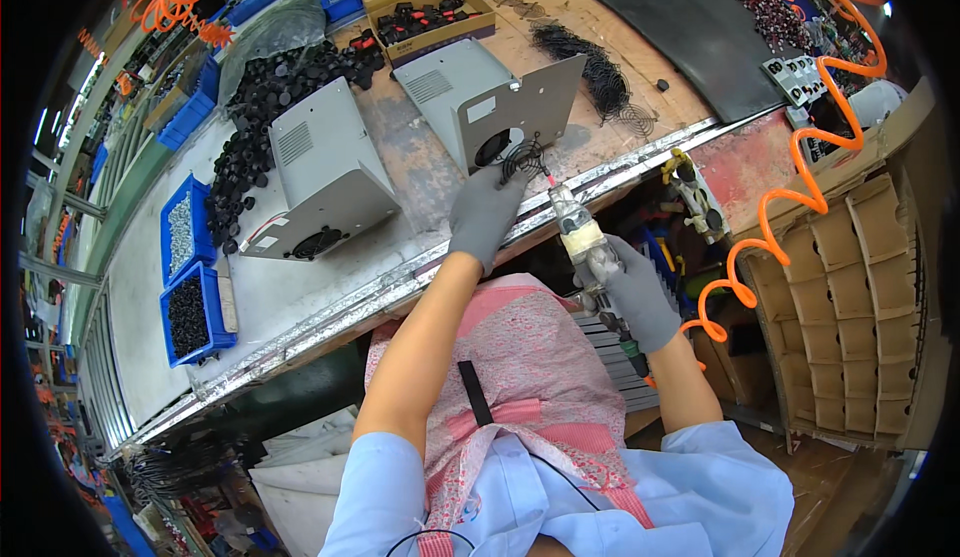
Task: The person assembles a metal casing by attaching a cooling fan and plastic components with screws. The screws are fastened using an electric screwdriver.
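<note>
My left hand (486, 219), in a grey glove, pinches a black wire fan guard (524, 160) beside the round opening of a bent grey metal housing (520, 115). In my gloved right hand (643, 299) is an air screwdriver (582, 232), its body wrapped in pale tape. The screwdriver's tip points at the guard and comes very close to it; whether they touch I cannot tell. Left of this stands a second grey housing (330, 162) with a vent grille and a dark round fan in its front panel.
Black plastic parts (250, 137) lie heaped on the left. Two blue bins (206, 307) hold small screws. Behind are an open carton (440, 42) and a pile of wire guards (590, 67). An orange coiled hose (800, 192) hangs at right, near a divided cardboard box (845, 307).
</note>
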Demonstrator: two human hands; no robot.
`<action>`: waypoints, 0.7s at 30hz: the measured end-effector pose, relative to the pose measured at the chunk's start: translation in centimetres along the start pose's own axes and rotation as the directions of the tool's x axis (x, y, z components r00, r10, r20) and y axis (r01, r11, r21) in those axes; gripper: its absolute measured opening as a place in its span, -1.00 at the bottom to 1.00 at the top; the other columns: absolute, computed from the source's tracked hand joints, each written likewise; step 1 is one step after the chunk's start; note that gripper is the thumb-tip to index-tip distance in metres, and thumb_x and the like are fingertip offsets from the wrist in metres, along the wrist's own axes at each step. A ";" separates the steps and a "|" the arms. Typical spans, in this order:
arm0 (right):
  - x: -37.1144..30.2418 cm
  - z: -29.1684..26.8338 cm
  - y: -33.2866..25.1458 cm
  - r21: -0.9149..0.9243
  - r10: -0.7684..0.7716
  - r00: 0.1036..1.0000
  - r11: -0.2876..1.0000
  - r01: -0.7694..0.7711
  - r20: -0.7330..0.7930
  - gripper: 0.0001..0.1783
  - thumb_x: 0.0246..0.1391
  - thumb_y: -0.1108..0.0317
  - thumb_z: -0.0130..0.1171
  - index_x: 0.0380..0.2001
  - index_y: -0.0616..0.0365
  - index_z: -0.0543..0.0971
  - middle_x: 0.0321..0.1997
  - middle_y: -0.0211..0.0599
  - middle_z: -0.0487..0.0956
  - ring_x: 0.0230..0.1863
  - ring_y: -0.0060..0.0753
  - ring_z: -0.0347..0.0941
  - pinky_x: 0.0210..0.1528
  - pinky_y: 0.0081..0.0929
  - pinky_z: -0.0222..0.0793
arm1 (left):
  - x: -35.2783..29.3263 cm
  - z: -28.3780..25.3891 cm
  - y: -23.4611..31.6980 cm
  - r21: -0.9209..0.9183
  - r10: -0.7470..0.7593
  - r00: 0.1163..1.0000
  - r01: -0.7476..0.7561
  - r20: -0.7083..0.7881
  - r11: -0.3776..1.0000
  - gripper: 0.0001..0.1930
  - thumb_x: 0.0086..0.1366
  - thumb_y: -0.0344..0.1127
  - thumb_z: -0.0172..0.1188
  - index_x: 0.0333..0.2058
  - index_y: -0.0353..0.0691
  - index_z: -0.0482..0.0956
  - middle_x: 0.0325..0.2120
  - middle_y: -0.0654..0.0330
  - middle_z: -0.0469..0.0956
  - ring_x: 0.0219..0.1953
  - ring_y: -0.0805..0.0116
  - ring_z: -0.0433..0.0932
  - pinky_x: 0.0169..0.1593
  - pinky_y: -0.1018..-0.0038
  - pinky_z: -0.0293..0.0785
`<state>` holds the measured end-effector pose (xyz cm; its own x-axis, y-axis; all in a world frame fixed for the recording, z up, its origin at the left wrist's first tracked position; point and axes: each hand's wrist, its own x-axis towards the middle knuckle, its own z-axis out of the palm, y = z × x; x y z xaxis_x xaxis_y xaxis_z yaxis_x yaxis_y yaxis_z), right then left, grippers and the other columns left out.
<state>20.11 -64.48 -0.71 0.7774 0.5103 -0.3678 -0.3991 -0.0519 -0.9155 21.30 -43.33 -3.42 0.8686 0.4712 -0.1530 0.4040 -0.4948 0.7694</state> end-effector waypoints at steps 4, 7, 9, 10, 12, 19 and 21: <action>-0.2 -0.8 0.9 -0.099 -0.099 0.995 0.990 0.102 0.026 -0.58 0.08 0.26 0.05 -0.04 0.26 0.33 -0.47 -0.30 0.46 -0.63 -0.56 0.38 -0.62 -0.60 0.33 | -0.1 0.0 0.0 -0.194 0.060 0.997 -0.068 -0.045 0.979 -0.65 0.12 -0.07 0.04 -0.38 -0.29 0.51 -0.47 -0.07 0.51 -0.36 -0.02 0.49 -0.29 0.22 0.35; -1.0 -0.7 -0.1 -0.075 -0.002 0.998 0.997 0.007 0.057 -0.57 0.01 0.32 0.05 -0.05 0.28 0.34 -0.42 -0.34 0.49 -0.55 -0.64 0.41 -0.57 -0.67 0.33 | -1.4 -0.5 0.2 -0.057 0.104 0.991 -0.109 -0.079 0.992 -0.70 0.13 -0.10 0.03 -0.38 -0.25 0.50 -0.48 -0.06 0.51 -0.36 -0.04 0.49 -0.29 0.22 0.35; -1.0 -0.7 0.1 -0.095 0.004 0.997 0.995 0.003 0.076 -0.56 0.00 0.32 0.05 -0.03 0.27 0.33 -0.40 -0.33 0.50 -0.52 -0.64 0.42 -0.54 -0.67 0.34 | -1.9 -1.0 0.4 0.017 0.232 0.962 -0.232 -0.141 0.972 -0.72 0.14 -0.18 0.05 -0.49 -0.34 0.43 -0.61 -0.01 0.42 -0.53 0.18 0.43 -0.40 0.34 0.30; -0.9 -0.7 0.1 -0.118 0.007 0.996 0.993 0.003 0.091 -0.55 0.00 0.32 0.05 -0.02 0.26 0.33 -0.37 -0.32 0.50 -0.49 -0.63 0.43 -0.51 -0.67 0.36 | -2.0 -1.2 0.6 0.021 0.232 0.962 -0.231 -0.144 0.973 -0.72 0.14 -0.18 0.05 -0.49 -0.34 0.43 -0.61 -0.01 0.42 -0.53 0.18 0.43 -0.40 0.34 0.30; -0.7 -0.6 0.6 -0.131 -0.039 0.994 0.990 0.051 0.099 -0.54 0.00 0.31 0.04 -0.01 0.26 0.33 -0.36 -0.31 0.50 -0.47 -0.63 0.43 -0.49 -0.66 0.37 | -2.2 -1.6 0.8 0.005 0.217 0.972 -0.217 -0.089 0.976 -0.75 0.13 -0.19 0.05 -0.46 -0.31 0.43 -0.57 -0.03 0.43 -0.48 0.12 0.44 -0.38 0.33 0.31; 0.1 -0.7 1.6 -0.202 -0.197 0.970 0.954 0.223 0.141 -0.52 -0.01 0.27 0.04 -0.02 0.27 0.34 -0.37 -0.29 0.50 -0.50 -0.62 0.43 -0.49 -0.65 0.37 | -2.4 -2.5 1.5 0.120 0.191 0.982 -0.189 -0.004 0.975 -0.74 0.14 -0.12 0.01 -0.31 -0.17 0.45 -0.43 -0.02 0.50 -0.30 -0.05 0.48 -0.26 0.18 0.35; -0.2 -0.4 0.8 -0.166 -0.138 0.981 0.973 0.160 0.138 -0.54 0.00 0.26 0.04 -0.04 0.28 0.35 -0.39 -0.29 0.50 -0.52 -0.63 0.42 -0.51 -0.65 0.37 | -2.5 -2.6 1.7 0.211 0.282 0.958 -0.266 -0.048 0.941 -0.77 0.11 -0.19 0.05 -0.44 -0.27 0.42 -0.53 -0.04 0.46 -0.43 0.00 0.46 -0.36 0.25 0.32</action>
<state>19.85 -64.99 -1.45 0.7501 0.6264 -0.2119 -0.1830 -0.1113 -0.9768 19.06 -43.46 -0.14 0.9325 0.3470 0.1000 0.2092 -0.7449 0.6336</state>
